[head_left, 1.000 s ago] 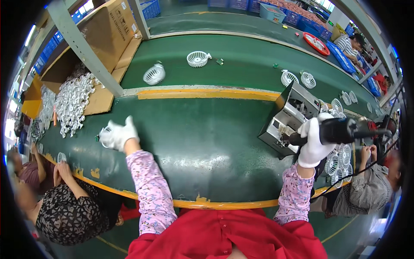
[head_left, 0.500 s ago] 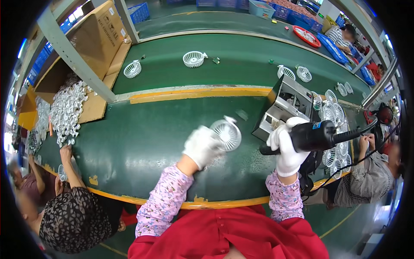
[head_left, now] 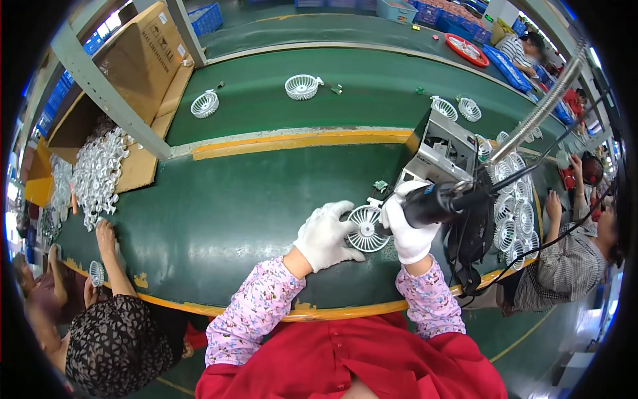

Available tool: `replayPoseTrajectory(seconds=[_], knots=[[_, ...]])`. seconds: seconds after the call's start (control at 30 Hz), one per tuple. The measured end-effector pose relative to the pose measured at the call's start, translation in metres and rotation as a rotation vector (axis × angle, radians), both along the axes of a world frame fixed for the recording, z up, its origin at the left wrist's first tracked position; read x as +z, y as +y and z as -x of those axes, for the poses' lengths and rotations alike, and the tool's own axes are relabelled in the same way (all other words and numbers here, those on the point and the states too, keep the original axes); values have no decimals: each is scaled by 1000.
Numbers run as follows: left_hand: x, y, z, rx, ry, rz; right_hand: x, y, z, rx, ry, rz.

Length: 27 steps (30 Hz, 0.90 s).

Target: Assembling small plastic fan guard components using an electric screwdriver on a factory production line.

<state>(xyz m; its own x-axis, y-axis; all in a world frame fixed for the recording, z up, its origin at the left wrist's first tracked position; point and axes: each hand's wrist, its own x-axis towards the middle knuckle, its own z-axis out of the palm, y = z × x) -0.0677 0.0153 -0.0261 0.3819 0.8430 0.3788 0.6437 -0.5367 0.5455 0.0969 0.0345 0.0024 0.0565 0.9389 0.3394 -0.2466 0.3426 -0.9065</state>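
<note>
In a white glove, my left hand [head_left: 327, 234] grips the left rim of a round white fan cage [head_left: 366, 231] with radial ribs, thumb below and fingers above. A small green circuit board [head_left: 381, 186] lies just beyond it, by the cage's short stem. My right hand [head_left: 411, 233], also gloved, is wrapped round a black electric screwdriver [head_left: 432, 205] with a cord. Its front end points left at the cage's right side; whether the bit touches is hidden. A grey metal box [head_left: 444, 149] with an open top stands just past my right hand.
Several finished-looking white cages [head_left: 515, 213] are piled at the right. More lie on the green belt [head_left: 252, 86] beyond the yellow-edged ledge. At left, a cardboard box [head_left: 143, 60] spills small clear-white parts [head_left: 100, 163]. Co-workers sit on both sides. A coiled metal hose [head_left: 545, 100] hangs at right.
The fan cage and my left hand have moved right and nearer me. My right hand has brought the screwdriver left, to the cage. The circuit board now rests on the table, no longer blurred.
</note>
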Motion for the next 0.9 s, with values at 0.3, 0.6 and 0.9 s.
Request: replayPoseTrajectory(seconds=[0.3, 0.6, 0.9], knots=[[-10, 0, 1, -41, 36, 132, 8, 3, 6, 162, 5, 46], [-12, -2, -3, -33, 129, 85, 7, 2, -6, 45, 81, 55], [-13, -2, -4, -88, 171, 37, 56, 34, -42, -298, 8, -253]])
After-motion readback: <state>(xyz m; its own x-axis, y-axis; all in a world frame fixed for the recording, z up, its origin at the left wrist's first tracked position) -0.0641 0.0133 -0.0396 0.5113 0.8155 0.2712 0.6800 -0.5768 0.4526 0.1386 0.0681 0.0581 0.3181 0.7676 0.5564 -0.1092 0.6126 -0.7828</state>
